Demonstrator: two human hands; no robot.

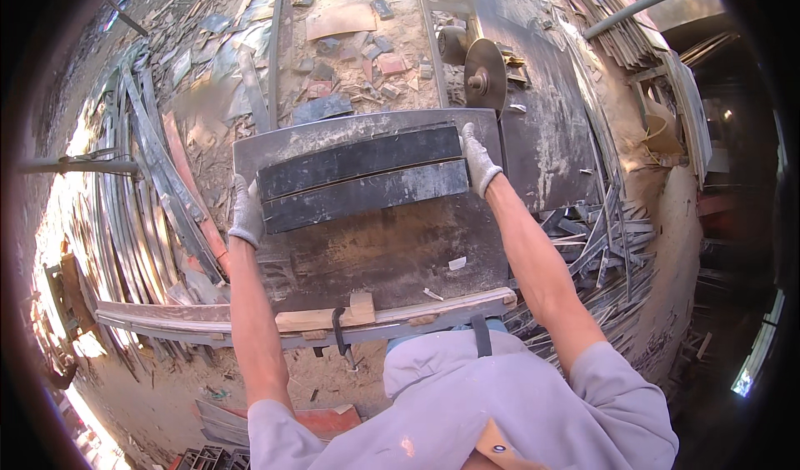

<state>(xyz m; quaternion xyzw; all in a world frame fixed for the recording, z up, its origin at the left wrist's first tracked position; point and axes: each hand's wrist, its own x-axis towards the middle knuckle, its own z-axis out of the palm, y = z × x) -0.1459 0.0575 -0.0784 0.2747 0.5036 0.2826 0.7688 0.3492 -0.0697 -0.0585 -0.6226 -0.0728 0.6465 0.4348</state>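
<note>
Two long black boards [367,193] lie side by side, with a thin gap between them, over a dark metal table plate [375,262]. My left hand [247,212], in a grey-white work glove, grips their left end. At the right end my right hand [478,162], gloved the same way, holds them with its thumb pointing up. The fingers beneath the boards are hidden. Beyond my right hand stands a round saw blade [486,75] on a shaft, apart from the boards.
A wooden rail with a small wood block [362,309] and a black clamp [338,330] runs along the table's near edge. Long strips [137,220] are piled at the left, scrap strips [604,237] at the right. Broken board pieces [367,53] litter the ground between two rails beyond.
</note>
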